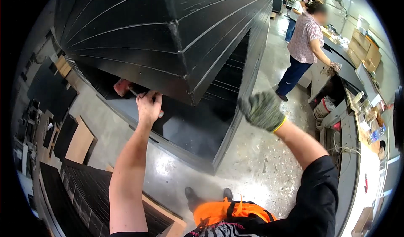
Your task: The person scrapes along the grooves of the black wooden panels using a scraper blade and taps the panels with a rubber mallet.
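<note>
My left hand (148, 106) is bare and closed round the handle of a red-headed mallet (122, 87). The mallet's head points left, under the lower edge of a large black slatted piece (126, 39), and its handle end shows below my fingers. Beneath that edge lies a dark, smooth base panel (193, 131) with a raised rim. My right hand (264, 111), in a grey-green knit glove with a yellow cuff, is raised beside the right side of the black piece. Its fingers are blurred and partly turned away, so their grip is unclear.
A person (305, 43) in a patterned shirt stands at a workbench (355, 123) on the right; another stands farther back. Bottles and tools lie on the bench. Black panels (84, 195) and wooden boards (82, 140) stand at the lower left. My shoes (191, 193) are on the concrete floor.
</note>
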Demonstrator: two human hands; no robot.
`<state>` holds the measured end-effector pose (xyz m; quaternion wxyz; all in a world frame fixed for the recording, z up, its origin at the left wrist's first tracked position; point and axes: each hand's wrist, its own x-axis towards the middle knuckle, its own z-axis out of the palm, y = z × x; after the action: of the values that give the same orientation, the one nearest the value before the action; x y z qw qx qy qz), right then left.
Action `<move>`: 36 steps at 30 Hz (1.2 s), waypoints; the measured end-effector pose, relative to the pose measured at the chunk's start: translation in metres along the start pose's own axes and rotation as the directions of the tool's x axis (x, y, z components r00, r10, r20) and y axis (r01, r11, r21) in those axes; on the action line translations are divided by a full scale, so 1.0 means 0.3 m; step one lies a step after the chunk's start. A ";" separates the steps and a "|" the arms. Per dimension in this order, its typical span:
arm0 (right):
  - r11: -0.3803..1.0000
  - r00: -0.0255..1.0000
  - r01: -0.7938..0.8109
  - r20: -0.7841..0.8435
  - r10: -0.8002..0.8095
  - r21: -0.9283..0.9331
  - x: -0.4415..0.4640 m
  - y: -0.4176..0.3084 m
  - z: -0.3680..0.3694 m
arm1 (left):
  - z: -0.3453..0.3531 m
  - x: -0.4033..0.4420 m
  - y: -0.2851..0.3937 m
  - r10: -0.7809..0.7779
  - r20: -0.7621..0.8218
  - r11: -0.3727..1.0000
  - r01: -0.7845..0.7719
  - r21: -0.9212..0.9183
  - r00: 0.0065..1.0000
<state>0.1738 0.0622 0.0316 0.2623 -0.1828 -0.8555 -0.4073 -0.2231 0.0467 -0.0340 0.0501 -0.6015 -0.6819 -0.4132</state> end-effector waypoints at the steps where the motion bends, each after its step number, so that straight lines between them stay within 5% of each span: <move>1: 0.977 1.000 -0.011 -0.005 0.010 -0.215 0.065 0.047 -0.052 | -0.002 -0.003 -0.004 -0.040 0.030 0.999 0.040 -0.003 0.999; 4: 0.974 0.974 -0.227 -0.011 0.227 0.006 0.159 0.133 -0.132 | 0.003 -0.001 0.004 -0.044 0.003 0.998 0.044 -0.039 0.999; 8: 0.928 0.928 0.373 -0.018 -0.373 -0.019 0.024 -0.016 -0.047 | -0.028 -0.001 0.067 0.035 -0.078 0.995 -0.027 0.097 0.996; 13: 0.984 0.992 0.126 0.010 -0.126 -0.125 0.123 0.118 -0.087 | 0.021 0.010 -0.038 -0.023 0.018 1.000 0.024 -0.016 1.000; 16: 0.987 0.954 -0.127 -0.283 0.094 -0.099 0.220 0.227 -0.122 | 0.005 -0.008 -0.022 -0.049 0.041 0.999 0.050 -0.018 0.998; 20: 0.959 0.959 0.273 -0.059 -0.278 -0.071 0.109 0.070 -0.071 | -0.015 -0.001 0.030 0.055 -0.019 0.991 -0.052 0.124 0.998; 22: 0.966 0.966 0.250 0.086 -0.244 -0.063 0.107 0.067 -0.075 | -0.027 -0.007 0.064 0.047 -0.053 0.994 -0.041 0.100 0.997; 26: 0.988 0.982 -0.124 -0.152 0.109 -0.088 0.250 0.232 -0.189 | -0.029 -0.002 0.010 -0.061 0.139 0.998 0.058 0.026 0.988; 28: 0.990 0.969 -0.123 -0.221 0.106 -0.064 0.266 0.262 -0.191 | -0.036 -0.007 0.042 -0.057 0.106 0.994 0.047 0.099 0.993; 30: 0.971 0.977 0.183 -0.083 -0.197 -0.155 0.186 0.187 -0.130 | -0.018 -0.004 0.043 -0.027 0.025 0.985 0.022 0.173 0.999; 31: 0.920 0.938 0.332 -0.029 -0.346 -0.208 0.127 0.134 -0.074 | 0.007 -0.004 0.010 -0.081 -0.001 0.996 0.081 0.049 0.997; 32: 0.937 0.923 0.346 0.197 -0.332 -0.043 0.108 0.092 -0.079 | 0.002 -0.004 0.010 -0.081 0.009 0.995 0.081 0.056 0.997; 36: 0.962 0.993 -0.060 -0.111 0.031 -0.266 0.229 0.239 -0.138 | -0.011 -0.002 0.020 -0.125 0.101 0.992 0.125 0.010 0.987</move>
<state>0.1693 0.0794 0.1378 0.2891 -0.2146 -0.7727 -0.5227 -0.2190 0.0437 -0.0292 -0.0094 -0.5776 -0.7207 -0.3833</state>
